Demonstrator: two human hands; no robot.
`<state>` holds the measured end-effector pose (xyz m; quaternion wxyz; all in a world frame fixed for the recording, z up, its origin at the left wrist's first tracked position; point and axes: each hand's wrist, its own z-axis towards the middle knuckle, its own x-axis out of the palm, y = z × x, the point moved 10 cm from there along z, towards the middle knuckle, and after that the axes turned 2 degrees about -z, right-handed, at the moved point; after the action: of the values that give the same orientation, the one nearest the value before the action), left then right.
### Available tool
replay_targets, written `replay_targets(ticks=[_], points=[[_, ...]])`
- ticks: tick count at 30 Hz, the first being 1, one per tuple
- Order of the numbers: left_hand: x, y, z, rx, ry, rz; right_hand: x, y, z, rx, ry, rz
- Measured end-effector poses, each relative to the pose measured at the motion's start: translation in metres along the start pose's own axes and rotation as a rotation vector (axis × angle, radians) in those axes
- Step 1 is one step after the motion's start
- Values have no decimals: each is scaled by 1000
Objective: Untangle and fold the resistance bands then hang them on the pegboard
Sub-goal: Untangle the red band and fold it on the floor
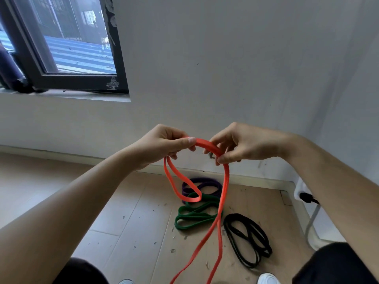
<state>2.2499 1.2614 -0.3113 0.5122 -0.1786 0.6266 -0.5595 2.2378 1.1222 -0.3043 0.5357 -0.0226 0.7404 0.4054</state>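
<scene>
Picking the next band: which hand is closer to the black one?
Right. The right hand hovers over the black band; the left hand sits further left.

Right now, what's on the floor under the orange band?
Purple band, green band and black band on the floor; the orange band hides bits of purple and green.

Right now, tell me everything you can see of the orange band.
The orange band is a flat, rubbery-looking strip, held up in the air. The left grip and the right grip each pinch it, with a short arch between them. A small loop hangs below the left grip. Two long strands drop from the right grip and run out of the bottom of the view.
</scene>
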Motion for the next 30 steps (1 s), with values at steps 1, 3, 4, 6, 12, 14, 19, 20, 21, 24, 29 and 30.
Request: replay_targets(ticks=[1,3,4,6,12,14,19,20,21,24,29,30], points=[[0,1,0,-3,3,13,1,0,0,-1,-1,22],[0,5,0,-26,23,10,3,-2,1,-2,-5,99],[2,8,0,-39,47,-6,5,-3,2,-4,-7,128],[11,10,-1,-45,95,-14,9,-2,3,-19,-1,165],[16,-3,3,32,-39,45,23,-2,7,-27,34,385],[6,-8,2,70,-123,12,24,-2,8,-35,15,406],[-31,-24,-3,157,-361,-351,52,-17,9,53,116,473],[-40,-24,-5,164,-391,-405,57,-19,8,64,142,492],[-48,-23,-7,166,-410,-433,60,-21,8,71,154,521],[-63,-9,-14,143,-443,-429,56,-22,6,60,138,585],[-70,28,-17,17,-394,-369,41,-29,1,64,26,626],[-71,35,-17,-12,-360,-323,37,-30,1,62,5,639]])
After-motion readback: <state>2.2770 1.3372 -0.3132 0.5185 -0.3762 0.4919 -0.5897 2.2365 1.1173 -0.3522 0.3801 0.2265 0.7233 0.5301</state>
